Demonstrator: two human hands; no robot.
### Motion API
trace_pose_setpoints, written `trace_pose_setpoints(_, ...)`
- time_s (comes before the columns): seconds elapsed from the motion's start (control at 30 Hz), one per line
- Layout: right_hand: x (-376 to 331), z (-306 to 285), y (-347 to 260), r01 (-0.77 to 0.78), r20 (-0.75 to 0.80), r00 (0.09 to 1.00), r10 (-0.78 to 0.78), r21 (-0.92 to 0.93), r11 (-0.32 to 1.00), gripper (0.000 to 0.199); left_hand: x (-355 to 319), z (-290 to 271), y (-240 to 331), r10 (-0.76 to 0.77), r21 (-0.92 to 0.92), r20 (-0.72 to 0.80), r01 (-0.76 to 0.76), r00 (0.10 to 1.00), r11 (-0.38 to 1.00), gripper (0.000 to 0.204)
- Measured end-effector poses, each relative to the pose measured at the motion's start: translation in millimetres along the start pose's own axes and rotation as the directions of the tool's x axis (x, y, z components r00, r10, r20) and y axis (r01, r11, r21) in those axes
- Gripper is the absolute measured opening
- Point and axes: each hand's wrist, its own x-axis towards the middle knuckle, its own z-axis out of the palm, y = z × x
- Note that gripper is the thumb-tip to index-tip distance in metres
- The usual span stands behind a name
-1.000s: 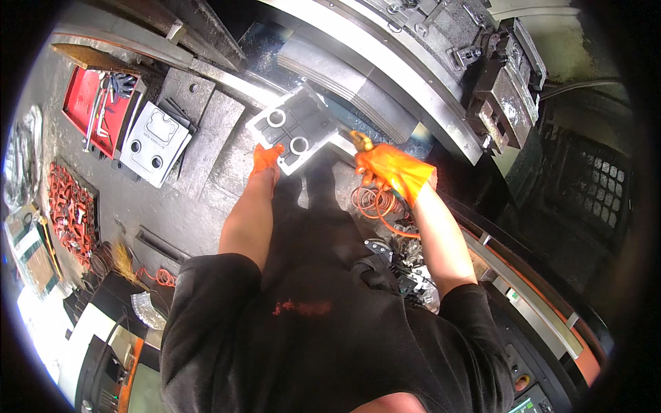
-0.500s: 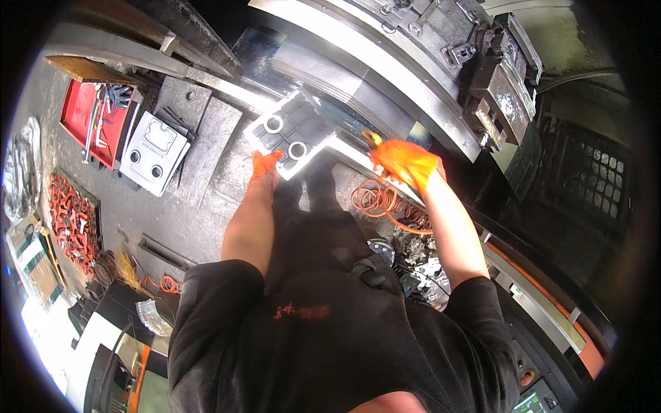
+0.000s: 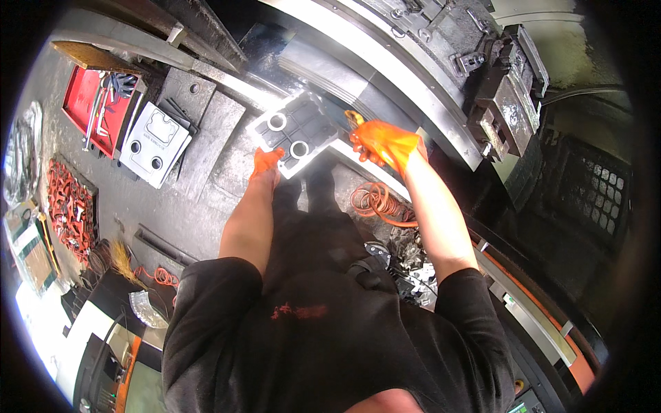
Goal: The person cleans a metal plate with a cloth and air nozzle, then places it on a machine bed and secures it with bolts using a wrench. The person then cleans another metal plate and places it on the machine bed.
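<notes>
A flat grey metal plate (image 3: pixel 296 131) with two round holes is held in front of me, close to the long steel machine bed (image 3: pixel 385 76). My left hand (image 3: pixel 265 164), in an orange glove, grips its near left corner. My right hand (image 3: pixel 384 146), also orange-gloved, holds the plate's right edge against the machine's rail. The plate tilts slightly, its far end over the bed. My bare forearms reach up from my black shirt.
A similar light grey plate (image 3: pixel 153 144) lies on the floor at left beside a red tool tray (image 3: pixel 89 103). A coiled orange hose (image 3: pixel 375 202) lies by my feet. Orange rings (image 3: pixel 65 206) sit at far left. A clamp block (image 3: pixel 509 96) stands on the machine.
The plate has moved up and to the right, toward the machine bed. Both hands went with it and kept their hold.
</notes>
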Motion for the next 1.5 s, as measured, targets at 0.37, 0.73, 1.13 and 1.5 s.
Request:
trace_pose_setpoints(0.37, -53.3, 21.7, -10.2, -0.057, 0.056, 0.995, 0.077, -0.300, 0.952, 0.027, 9.0, -2.2, -7.7, -0.002, -0.064, 0.009, 0.003, 1.000, 0.998, 0.051)
trace_pose_setpoints(0.73, -40.0, 50.3, -5.3, 0.096, 0.249, 0.968, -0.040, -0.221, 0.971, 0.036, -12.6, 10.3, 6.0, -0.035, 0.019, -0.074, 0.037, 0.997, 0.999, 0.085)
trace_pose_setpoints(1.13, -59.2, 31.3, 16.2, -0.054, 0.089, 0.991, 0.096, -0.387, 0.921, 0.033, -18.9, 12.5, 11.6, 0.047, -0.030, 0.076, -0.045, 0.996, 0.999, 0.058)
trace_pose_setpoints(1.5, -59.4, 32.4, 75.5, 0.036, -0.126, 0.984, -0.122, -0.534, 0.844, 0.039, -14.7, 9.3, 8.6, 0.094, -0.104, 0.127, -0.081, 0.987, 0.991, 0.052)
